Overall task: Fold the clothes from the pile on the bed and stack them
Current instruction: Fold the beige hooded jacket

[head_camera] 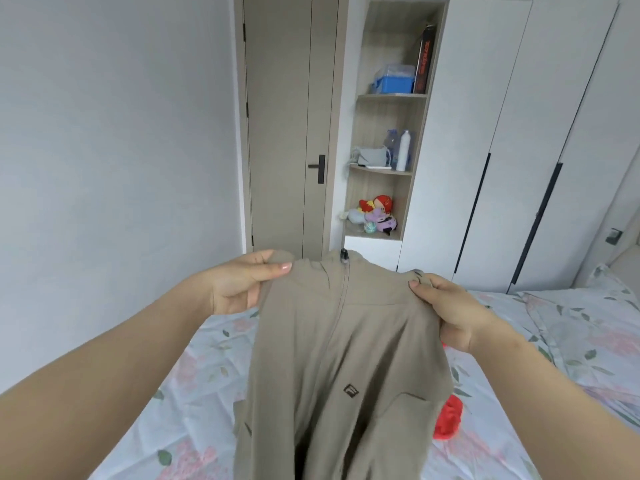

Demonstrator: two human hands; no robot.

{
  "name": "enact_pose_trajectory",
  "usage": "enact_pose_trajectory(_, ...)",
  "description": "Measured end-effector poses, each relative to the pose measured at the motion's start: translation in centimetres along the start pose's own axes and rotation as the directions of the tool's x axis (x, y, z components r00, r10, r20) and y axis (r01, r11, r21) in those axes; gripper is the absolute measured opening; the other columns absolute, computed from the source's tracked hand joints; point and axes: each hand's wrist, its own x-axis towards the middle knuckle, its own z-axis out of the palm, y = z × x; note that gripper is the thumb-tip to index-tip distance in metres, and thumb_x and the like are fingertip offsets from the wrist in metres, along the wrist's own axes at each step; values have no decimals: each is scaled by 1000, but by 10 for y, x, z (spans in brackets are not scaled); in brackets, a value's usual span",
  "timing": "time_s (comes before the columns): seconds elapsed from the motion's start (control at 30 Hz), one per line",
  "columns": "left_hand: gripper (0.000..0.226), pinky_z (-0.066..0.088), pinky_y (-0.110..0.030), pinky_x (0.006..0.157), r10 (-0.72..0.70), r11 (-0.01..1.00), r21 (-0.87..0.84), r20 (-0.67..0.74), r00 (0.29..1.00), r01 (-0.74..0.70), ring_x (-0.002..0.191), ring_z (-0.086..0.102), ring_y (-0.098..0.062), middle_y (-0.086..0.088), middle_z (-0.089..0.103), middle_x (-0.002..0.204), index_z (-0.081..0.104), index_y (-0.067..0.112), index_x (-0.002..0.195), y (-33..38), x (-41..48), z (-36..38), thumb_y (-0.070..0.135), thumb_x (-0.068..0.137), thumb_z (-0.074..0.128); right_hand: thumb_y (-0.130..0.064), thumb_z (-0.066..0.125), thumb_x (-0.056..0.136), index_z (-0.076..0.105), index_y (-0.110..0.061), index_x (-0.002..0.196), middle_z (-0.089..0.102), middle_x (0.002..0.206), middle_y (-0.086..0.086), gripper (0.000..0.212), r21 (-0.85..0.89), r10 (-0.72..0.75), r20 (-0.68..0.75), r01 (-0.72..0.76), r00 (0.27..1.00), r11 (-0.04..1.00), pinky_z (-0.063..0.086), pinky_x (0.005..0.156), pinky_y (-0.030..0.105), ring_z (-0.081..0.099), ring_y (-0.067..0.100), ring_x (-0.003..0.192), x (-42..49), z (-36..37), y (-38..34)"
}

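At centre left of the frame the left hand [239, 285] pinches one shoulder of a jacket [346, 358], thumb on the near face and fingers curled behind the cloth. The jacket hangs from there down through the middle of the frame to the bottom edge. Its long axis is upright, with the zip [343, 306] running down it like a centre line and the collar at the top. It is taupe, thin and matte, falls in soft vertical folds, and carries a small dark logo [350, 390] on the chest.

At centre right the right hand [446, 313] grips the other shoulder the same way, a little lower than the left. Both hands are on the garment, so neither is nearer to it. Below the hanging cloth lies the bed [173, 393], its sheet pale, floral and wrinkled. Laying the jacket flat would probably mean lowering it straight down, hem first.

Just right of the jacket's lower part a crumpled red cloth [448, 417] rests on the sheet, and it may get in the way. No pile or stack is in view.
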Motion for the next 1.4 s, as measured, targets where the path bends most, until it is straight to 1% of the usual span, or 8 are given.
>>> enact_pose_trajectory(0.1,22,50,-30,72,63,923,385,-76,995,-29,78,61,-17,-6,63,87,61,8,92,14,-7,-2,23,80,70,-15,50,96,59,-15,79,67,73,4,19,113,-115,19,113,993,987,51,60,26,64,13,63,-2,4,-11)
enact_pose_trajectory(0.2,41,50,-26,57,268,943,238,-136,954,-231,67,64,-16,-5,62,75,60,12,78,39,-16,-17,32,57,89,-19,68,78,65,-18,90,73,80,-2,12,89,-326,209,314,922,945,54,58,21,69,9,70,-9,-3,-22)
enact_pose_trajectory(0.43,25,42,-13,57,13,827,556,-155,988,77,59,58,-7,9,61,60,62,19,54,32,-21,-2,33,68,78,-7,69,79,64,-10,74,56,67,-4,8,-902,-357,100,236,929,361,35,53,17,52,15,69,5,-18,-4)
enact_pose_trajectory(0.67,17,52,-20,54,117,991,-42,-143,983,-124,63,67,-11,0,69,73,63,16,70,20,-25,11,31,76,61,-12,54,95,48,-15,67,54,71,0,29,-217,-265,-198,222,944,951,38,61,23,48,13,66,0,-23,2)
enact_pose_trajectory(0.77,20,51,-19,49,84,988,-110,-189,978,-106,57,64,-9,1,66,70,58,15,75,17,-29,22,28,89,54,-17,49,98,51,-15,74,60,75,0,24,-77,-227,-109,219,968,973,43,65,24,54,13,71,-7,-22,-1)
enact_pose_trajectory(0.93,38,28,-18,41,281,841,538,-335,899,-63,45,35,-7,9,38,51,42,19,59,15,-40,21,31,87,64,-23,53,96,55,5,79,47,73,8,33,-560,-347,-3,286,938,778,33,58,26,43,18,71,-16,-43,-8)
enact_pose_trajectory(1.13,5,48,-16,51,130,782,623,-144,981,-12,63,65,-6,4,70,71,72,23,72,33,-77,24,24,72,78,-19,60,92,59,-8,66,60,57,-6,28,-317,-483,-92,434,871,843,42,49,13,54,6,54,-42,-40,-33)
enact_pose_trajectory(1.4,25,59,-30,66,39,990,136,-80,996,-28,81,71,-16,-4,73,98,68,17,107,20,-119,31,18,83,60,-17,49,97,62,-8,98,68,74,7,15,-21,-202,8,202,979,979,54,54,19,65,12,57,-109,-21,-27)
